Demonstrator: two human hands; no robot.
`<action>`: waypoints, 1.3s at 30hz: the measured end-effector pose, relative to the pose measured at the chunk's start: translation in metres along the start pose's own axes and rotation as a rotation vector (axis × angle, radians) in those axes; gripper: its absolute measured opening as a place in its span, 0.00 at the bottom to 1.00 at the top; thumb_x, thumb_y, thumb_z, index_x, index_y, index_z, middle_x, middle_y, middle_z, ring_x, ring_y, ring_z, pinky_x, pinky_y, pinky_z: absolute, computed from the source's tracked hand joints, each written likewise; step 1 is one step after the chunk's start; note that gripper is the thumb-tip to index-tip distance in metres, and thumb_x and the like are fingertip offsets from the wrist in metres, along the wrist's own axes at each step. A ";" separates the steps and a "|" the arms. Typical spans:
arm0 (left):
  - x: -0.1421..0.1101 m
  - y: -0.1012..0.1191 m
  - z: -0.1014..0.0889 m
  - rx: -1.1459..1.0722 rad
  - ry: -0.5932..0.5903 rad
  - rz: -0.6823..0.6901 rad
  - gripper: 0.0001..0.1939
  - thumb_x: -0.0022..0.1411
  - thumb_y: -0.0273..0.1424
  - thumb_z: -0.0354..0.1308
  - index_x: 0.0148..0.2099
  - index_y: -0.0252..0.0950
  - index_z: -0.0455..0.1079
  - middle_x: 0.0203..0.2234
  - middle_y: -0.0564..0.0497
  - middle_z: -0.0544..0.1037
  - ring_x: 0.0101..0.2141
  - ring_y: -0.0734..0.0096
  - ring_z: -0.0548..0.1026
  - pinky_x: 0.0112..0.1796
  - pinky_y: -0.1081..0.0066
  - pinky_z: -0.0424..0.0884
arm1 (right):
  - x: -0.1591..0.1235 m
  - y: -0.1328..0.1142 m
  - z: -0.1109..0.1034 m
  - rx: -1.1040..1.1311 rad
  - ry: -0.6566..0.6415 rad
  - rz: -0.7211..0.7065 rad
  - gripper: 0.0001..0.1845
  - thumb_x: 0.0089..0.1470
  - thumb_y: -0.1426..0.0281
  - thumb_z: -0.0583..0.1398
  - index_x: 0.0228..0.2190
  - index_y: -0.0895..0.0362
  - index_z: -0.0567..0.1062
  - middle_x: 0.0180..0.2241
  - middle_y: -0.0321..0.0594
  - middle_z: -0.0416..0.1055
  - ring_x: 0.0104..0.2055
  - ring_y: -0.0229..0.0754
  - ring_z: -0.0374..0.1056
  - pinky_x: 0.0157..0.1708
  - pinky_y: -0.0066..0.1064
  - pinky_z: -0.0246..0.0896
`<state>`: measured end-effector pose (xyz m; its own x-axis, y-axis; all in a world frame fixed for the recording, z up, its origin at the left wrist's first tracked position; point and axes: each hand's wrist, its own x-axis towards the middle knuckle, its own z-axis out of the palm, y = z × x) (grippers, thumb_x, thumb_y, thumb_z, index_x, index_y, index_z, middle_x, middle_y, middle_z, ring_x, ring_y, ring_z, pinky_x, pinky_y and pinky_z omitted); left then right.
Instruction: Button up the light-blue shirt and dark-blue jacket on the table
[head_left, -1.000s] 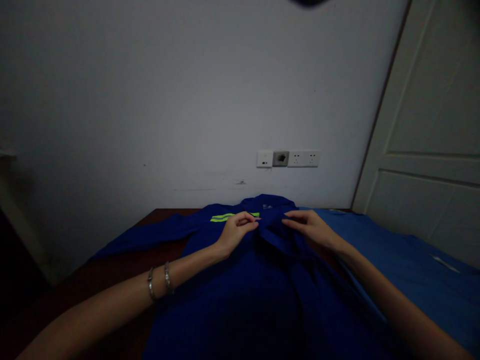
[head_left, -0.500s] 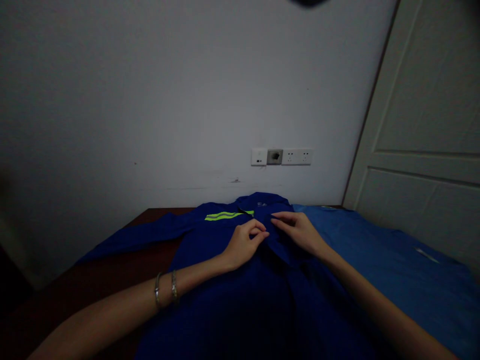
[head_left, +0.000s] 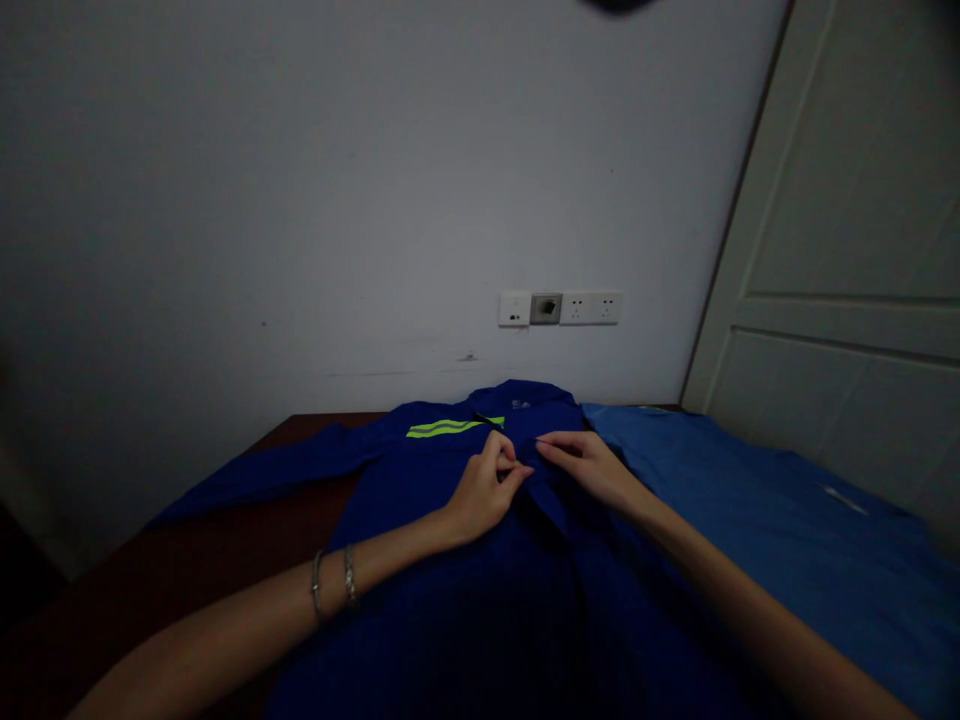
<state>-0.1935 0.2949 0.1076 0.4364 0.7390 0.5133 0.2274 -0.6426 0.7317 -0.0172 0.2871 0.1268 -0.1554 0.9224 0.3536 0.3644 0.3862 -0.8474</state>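
A dark blue work jacket [head_left: 420, 475] with a yellow-green reflective stripe lies spread on the table, its collar toward the wall. My left hand [head_left: 486, 488] is over the middle of the chest, thumb and fingers pinched on the edge of the front opening. Just to the right, my right hand [head_left: 585, 465] pinches the other front edge of the jacket between thumb and fingertips. The two hands are a small gap apart. The lower part of the jacket is very dark, and any buttons or zip cannot be made out.
A lighter blue garment [head_left: 750, 510] lies to the right of the jacket. Dark reddish-brown tabletop [head_left: 262, 560] shows at the left. Behind stands a pale wall with a row of sockets [head_left: 590, 308]; a white panelled door [head_left: 847, 250] is at the right.
My right hand has moved slightly left and down, drawing its front edge of the jacket with it. My left hand keeps its pinch, its fingers a little more bent. The view has shifted slightly.
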 end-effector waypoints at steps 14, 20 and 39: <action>0.001 -0.002 0.000 0.075 -0.006 0.049 0.05 0.59 0.29 0.50 0.34 0.37 0.54 0.23 0.56 0.67 0.24 0.76 0.65 0.27 0.75 0.57 | -0.004 -0.009 -0.001 -0.044 -0.065 -0.079 0.16 0.49 0.60 0.57 0.30 0.57 0.78 0.29 0.38 0.74 0.35 0.42 0.67 0.38 0.32 0.60; -0.001 -0.004 0.000 0.100 -0.001 0.064 0.04 0.59 0.29 0.49 0.34 0.37 0.54 0.24 0.56 0.66 0.25 0.75 0.65 0.28 0.74 0.58 | -0.005 -0.008 -0.001 0.085 -0.053 0.151 0.24 0.52 0.55 0.52 0.30 0.60 0.79 0.23 0.39 0.73 0.26 0.39 0.66 0.26 0.28 0.59; -0.015 -0.018 0.010 0.179 0.048 0.324 0.07 0.57 0.22 0.44 0.29 0.38 0.51 0.25 0.53 0.62 0.28 0.74 0.62 0.32 0.72 0.61 | -0.014 -0.001 0.008 0.168 -0.096 0.163 0.20 0.33 0.58 0.66 0.28 0.59 0.78 0.27 0.40 0.74 0.31 0.40 0.69 0.34 0.32 0.63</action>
<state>-0.1955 0.2934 0.0826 0.4703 0.4977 0.7288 0.2350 -0.8666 0.4402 -0.0232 0.2739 0.1199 -0.1964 0.9649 0.1742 0.2358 0.2189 -0.9468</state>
